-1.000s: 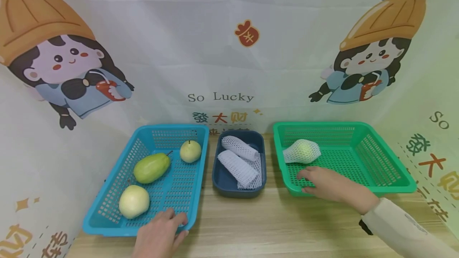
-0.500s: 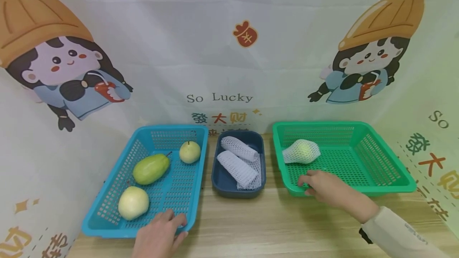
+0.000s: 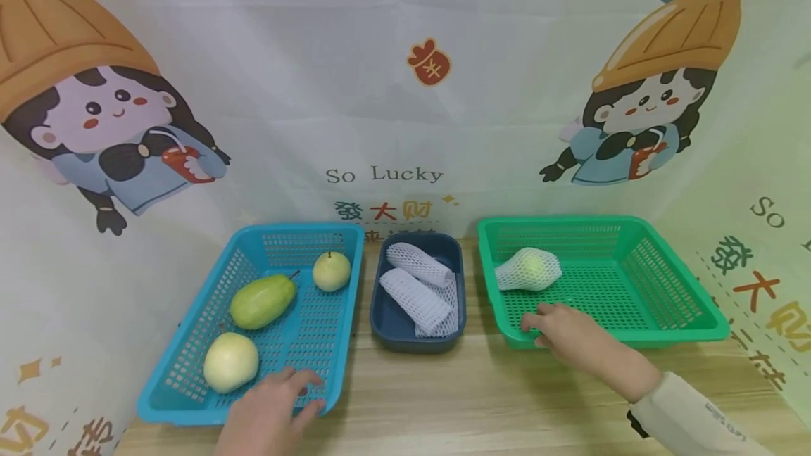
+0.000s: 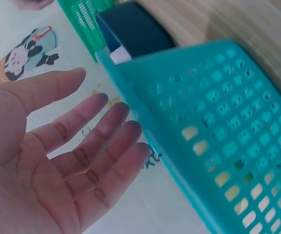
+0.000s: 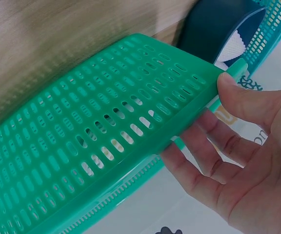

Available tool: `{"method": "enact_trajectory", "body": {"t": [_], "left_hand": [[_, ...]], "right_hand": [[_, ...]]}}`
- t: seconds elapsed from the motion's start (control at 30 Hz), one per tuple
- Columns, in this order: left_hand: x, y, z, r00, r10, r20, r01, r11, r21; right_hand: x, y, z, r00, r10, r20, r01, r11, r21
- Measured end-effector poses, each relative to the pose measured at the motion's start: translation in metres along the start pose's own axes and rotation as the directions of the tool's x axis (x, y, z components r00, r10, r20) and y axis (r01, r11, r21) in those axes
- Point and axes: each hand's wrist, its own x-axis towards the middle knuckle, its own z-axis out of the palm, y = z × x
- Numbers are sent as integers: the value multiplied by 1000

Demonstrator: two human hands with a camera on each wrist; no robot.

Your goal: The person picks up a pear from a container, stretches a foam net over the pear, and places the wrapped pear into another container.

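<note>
Though between baskets [image 3: 617, 295], a tub [image 3: 415, 345] (sleeves [image 3: 415, 299] inside)

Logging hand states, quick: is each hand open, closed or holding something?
Left hand: open, holding nothing, by the blue basket.
Right hand: at the rim of the green basket; whether it grips cannot be told.

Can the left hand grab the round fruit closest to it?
Probably yes: the left hand looks empty, the round fruit lies close by, and nothing covers it in the blue basket.
</note>
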Motion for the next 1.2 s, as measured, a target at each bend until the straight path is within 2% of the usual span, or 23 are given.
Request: {"method": "enact_trajectory", "body": {"t": [0.23,0.43,0.6,0.77,1.0,1.1,1.2], "left_hand": [[10,-18,-21,998,9,-61,-8,1000,9],[29,-46,-29,999,-32,-28,32,999,-13],[46,-66,-34,995,-72,75,75,997,-27],[59,-78,-39,979,-92,182,97,995,-20],[70,-86,-45,937,-97,336,115,993,-34],[77,-87,-49,921,-76,382,96,995,-33],[85,-88,-51,902,-83,424,98,995,-13]], "right_hand": [[1,-1,1,1000,2,-20,-3,1000,-28],[1,-2,0,1000,-4,-8,3,999,-33],[1,-2,-1,1000,0,12,0,1000,-2],[1,-3,-2,1000,4,26,-5,1000,13],[2,-3,-3,1000,-6,28,6,1000,17],[2,-3,-3,1000,-10,24,10,1000,13],[2,-3,-3,1000,-9,23,9,1000,17]]}}
